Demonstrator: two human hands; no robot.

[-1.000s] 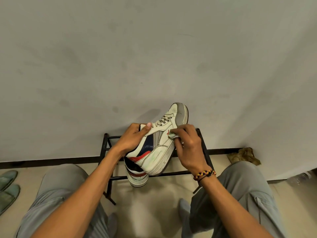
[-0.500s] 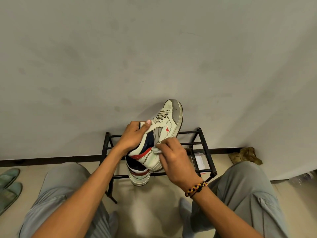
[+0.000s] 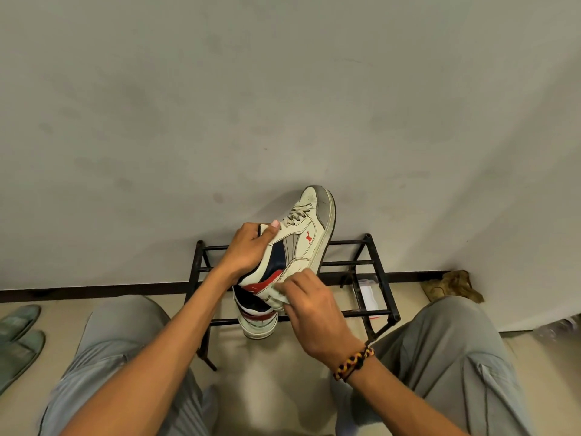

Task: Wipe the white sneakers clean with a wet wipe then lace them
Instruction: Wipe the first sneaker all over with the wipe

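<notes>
A white sneaker (image 3: 309, 234) with red and navy panels and grey laces is held up on its side, toe pointing up toward the wall. My left hand (image 3: 248, 251) grips it at the collar and tongue. My right hand (image 3: 311, 306) presses a crumpled wet wipe (image 3: 278, 294) against the sneaker's side near the heel. A second sneaker (image 3: 257, 322) sits below it on the black rack, mostly hidden.
The black metal shoe rack (image 3: 374, 269) stands against the grey wall, with a white packet (image 3: 367, 294) on it. Green slippers (image 3: 19, 338) lie at the far left, a brown cloth (image 3: 452, 286) at the right. My knees flank the rack.
My right hand with the wipe has slid down the sneaker's side from near the laces to the heel area. The left hand keeps its grip.
</notes>
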